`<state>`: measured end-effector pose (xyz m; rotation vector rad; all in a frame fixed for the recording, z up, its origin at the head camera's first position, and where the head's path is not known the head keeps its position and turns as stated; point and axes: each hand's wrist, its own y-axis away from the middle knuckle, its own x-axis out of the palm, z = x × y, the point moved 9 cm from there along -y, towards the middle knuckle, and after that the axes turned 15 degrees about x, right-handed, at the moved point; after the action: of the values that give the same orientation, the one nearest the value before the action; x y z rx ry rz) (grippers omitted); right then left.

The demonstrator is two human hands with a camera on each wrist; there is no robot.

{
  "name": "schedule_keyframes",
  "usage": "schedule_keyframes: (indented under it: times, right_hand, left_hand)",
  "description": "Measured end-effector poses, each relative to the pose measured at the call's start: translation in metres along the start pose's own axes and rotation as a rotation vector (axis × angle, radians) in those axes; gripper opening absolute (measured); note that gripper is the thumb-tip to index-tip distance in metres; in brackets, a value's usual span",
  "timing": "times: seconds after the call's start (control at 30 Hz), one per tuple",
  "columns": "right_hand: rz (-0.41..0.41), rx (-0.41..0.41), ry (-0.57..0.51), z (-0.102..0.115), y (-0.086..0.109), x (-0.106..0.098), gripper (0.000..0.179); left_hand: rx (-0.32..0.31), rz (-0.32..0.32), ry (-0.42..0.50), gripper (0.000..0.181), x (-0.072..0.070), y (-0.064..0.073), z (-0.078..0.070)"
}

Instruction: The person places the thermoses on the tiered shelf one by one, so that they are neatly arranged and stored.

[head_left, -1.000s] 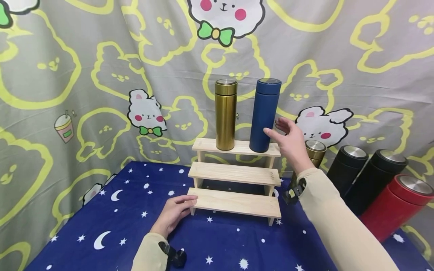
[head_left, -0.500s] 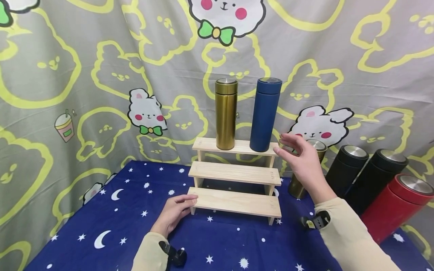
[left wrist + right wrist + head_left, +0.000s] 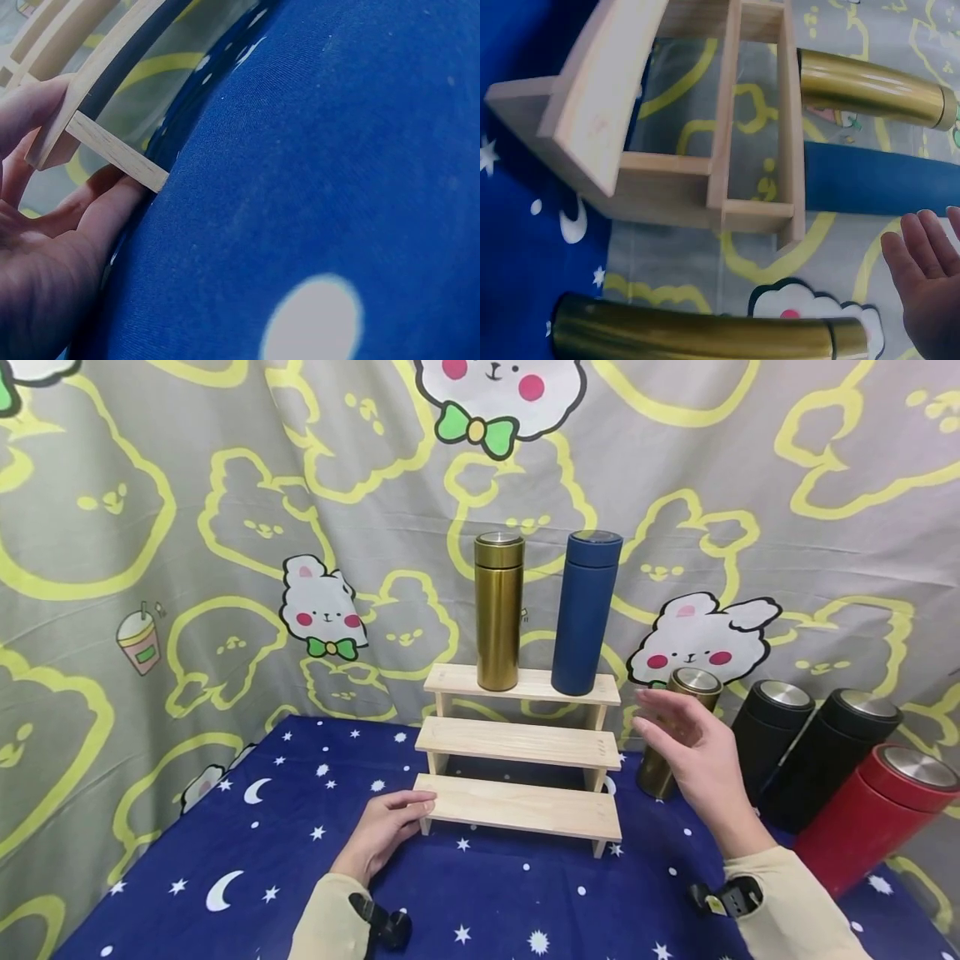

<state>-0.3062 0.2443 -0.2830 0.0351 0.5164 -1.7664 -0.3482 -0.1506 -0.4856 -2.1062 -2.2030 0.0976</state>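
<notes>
A three-step wooden stand (image 3: 517, 806) stands on the blue cloth. On its top step are a gold thermos flask (image 3: 498, 627) at the left and a blue thermos flask (image 3: 587, 618) at the right, both upright and apart. My left hand (image 3: 382, 831) grips the left end of the bottom step; in the left wrist view the thumb (image 3: 34, 105) lies over the board, with fingers by the leg. My right hand (image 3: 701, 760) is in the air right of the stand, fingers extended, holding nothing. It partly hides another gold thermos flask (image 3: 658, 768) standing behind it.
Right of the stand, two black thermos flasks (image 3: 772, 722) and a red thermos flask (image 3: 873, 827) stand close together, near my right forearm. A grey patterned curtain (image 3: 390, 443) hangs behind the starry blue cloth (image 3: 262, 827).
My right hand has moved away from beside the blue thermos flask, down and to the right, toward the second gold flask. The left hand keeps its hold on the stand.
</notes>
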Motion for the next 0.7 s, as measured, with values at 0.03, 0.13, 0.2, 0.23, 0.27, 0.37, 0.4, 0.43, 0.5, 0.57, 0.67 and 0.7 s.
schedule_keyframes:
  times: [0.03,0.13,0.2,0.23,0.27,0.37,0.4,0.43,0.5,0.57,0.67,0.7]
  right_hand:
    - [-0.006,0.004,-0.002,-0.002,0.001,-0.002,0.039]
    - [-0.021,0.026,0.016,-0.01,0.004,-0.007,0.039]
    - [-0.032,0.034,0.023,-0.015,0.007,-0.011,0.039]
    - [-0.035,0.036,0.016,-0.017,0.008,-0.013,0.039]
    - [-0.04,0.037,0.013,-0.02,0.009,-0.016,0.04]
    - [-0.036,0.036,-0.016,-0.026,0.011,-0.02,0.043]
    - [-0.029,0.037,-0.018,-0.029,0.012,-0.021,0.044]
    - [-0.018,0.038,-0.024,-0.031,0.013,-0.021,0.046]
    - [0.001,0.043,-0.017,-0.035,0.015,-0.02,0.047]
    - [0.015,0.047,-0.006,-0.04,0.018,-0.02,0.047]
    - [0.02,0.059,-0.014,-0.046,0.02,-0.021,0.047]
    - [0.019,0.064,-0.013,-0.048,0.02,-0.022,0.047]
  left_hand:
    - [0.002,-0.001,0.002,0.029,0.0,0.0,0.0]
    - [0.006,-0.003,0.008,0.029,0.0,-0.001,-0.001]
    - [0.004,-0.002,0.007,0.029,0.0,-0.001,-0.001]
    - [0.003,0.0,0.008,0.029,0.0,-0.001,-0.001]
    - [0.003,0.001,0.01,0.03,0.001,-0.001,-0.001]
    - [0.008,0.007,0.015,0.03,0.002,-0.002,-0.002]
    - [0.008,0.007,0.014,0.03,0.002,-0.002,-0.001]
    - [0.008,0.006,0.014,0.03,0.001,-0.003,-0.001]
    - [0.007,0.002,0.013,0.03,0.001,-0.003,0.0]
    - [0.004,-0.003,0.008,0.03,0.0,-0.002,0.002]
    - [0.001,-0.006,0.008,0.03,-0.001,-0.002,0.004]
    - [0.0,-0.008,0.008,0.029,-0.001,-0.001,0.004]
